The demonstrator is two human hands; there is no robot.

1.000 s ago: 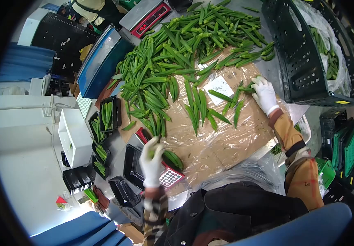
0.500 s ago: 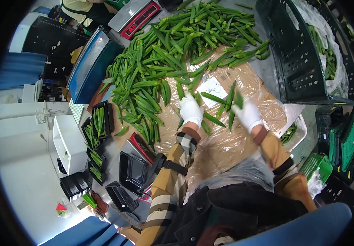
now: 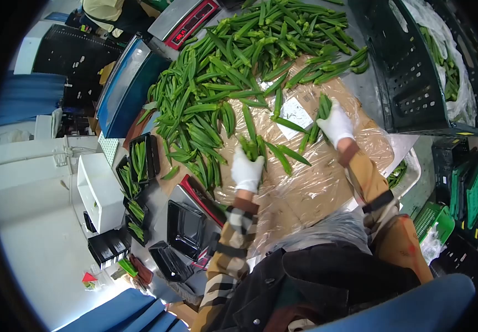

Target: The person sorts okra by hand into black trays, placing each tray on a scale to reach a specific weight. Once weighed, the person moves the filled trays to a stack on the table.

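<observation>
My left hand (image 3: 247, 171), in a white glove, is closed around several green okra pods (image 3: 251, 148) over the plastic-wrapped cardboard (image 3: 300, 193). To its right, my gloved right hand (image 3: 337, 126) grips okra (image 3: 325, 106) that stick up past the fingers. Loose okra pods (image 3: 280, 157) lie between the two hands, some reaching toward a white printed label (image 3: 294, 118) on the cardboard. Beyond my hands spreads a large heap of okra (image 3: 211, 83).
Black trays of okra (image 3: 139, 160) line the left side, near black trays without okra (image 3: 186, 224) and a scale (image 3: 200, 199). Another scale (image 3: 189, 25) with a red display stands at the back. A dark green crate (image 3: 410, 83) is at the right, a white basket (image 3: 413, 166) below it.
My left hand has drawn back toward me and left, now with okra bunched in it. The right hand has moved up and slightly right, holding okra upright.
</observation>
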